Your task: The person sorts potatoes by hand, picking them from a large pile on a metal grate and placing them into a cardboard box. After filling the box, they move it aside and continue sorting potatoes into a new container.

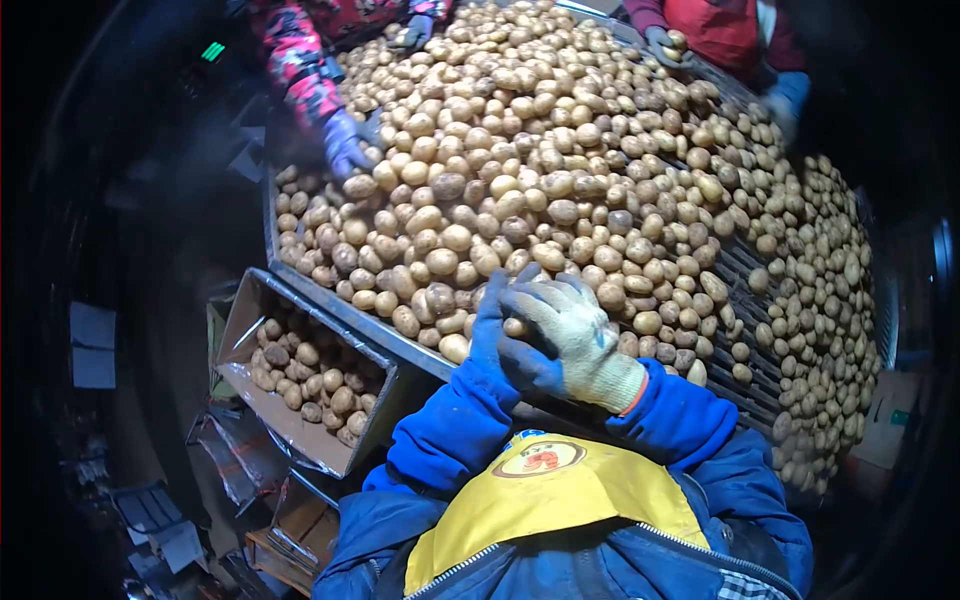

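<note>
My left hand (497, 332) wears a blue glove, and its fingers point up at the near edge of a big heap of potatoes (520, 170). My right hand (572, 330), in a light knitted glove, lies across the left one with its fingers curled over the blue glove. Neither hand holds a potato. The closest potatoes lie just beyond my fingertips on the sorting table, whose metal rim (345, 308) runs past my left wrist. My blue sleeves and yellow apron (555, 490) fill the bottom of the view.
An open cardboard box (238, 325) with several potatoes stands below the table's left edge. A co-worker's gloved hand (345, 143) with a patterned sleeve reaches in at upper left. Another person's gloved hand (664, 44) works at upper right. Bars of a roller grate (748, 272) show at right.
</note>
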The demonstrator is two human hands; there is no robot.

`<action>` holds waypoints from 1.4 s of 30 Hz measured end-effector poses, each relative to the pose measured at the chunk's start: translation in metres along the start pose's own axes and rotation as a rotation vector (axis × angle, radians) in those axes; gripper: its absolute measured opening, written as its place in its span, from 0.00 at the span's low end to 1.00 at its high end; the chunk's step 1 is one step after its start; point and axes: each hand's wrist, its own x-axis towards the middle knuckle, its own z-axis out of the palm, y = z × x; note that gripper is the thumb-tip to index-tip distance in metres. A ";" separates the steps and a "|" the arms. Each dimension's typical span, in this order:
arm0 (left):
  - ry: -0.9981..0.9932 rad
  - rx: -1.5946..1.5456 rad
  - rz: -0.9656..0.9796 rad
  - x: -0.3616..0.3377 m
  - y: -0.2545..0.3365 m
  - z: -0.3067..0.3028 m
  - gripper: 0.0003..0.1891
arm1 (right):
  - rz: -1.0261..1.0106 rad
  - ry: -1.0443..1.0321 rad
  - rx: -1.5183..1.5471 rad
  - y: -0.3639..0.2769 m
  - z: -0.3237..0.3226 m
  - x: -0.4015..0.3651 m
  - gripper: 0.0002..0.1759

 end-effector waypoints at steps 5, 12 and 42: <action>0.015 0.070 0.022 -0.022 0.013 0.007 0.27 | 0.040 0.125 0.331 -0.004 -0.006 0.009 0.26; -0.053 -0.216 0.103 -0.076 0.079 -0.009 0.22 | 0.319 0.168 0.384 0.025 0.028 0.004 0.21; 0.602 0.538 0.879 -0.200 0.348 -0.041 0.25 | 0.234 0.197 -0.002 0.017 0.032 0.057 0.17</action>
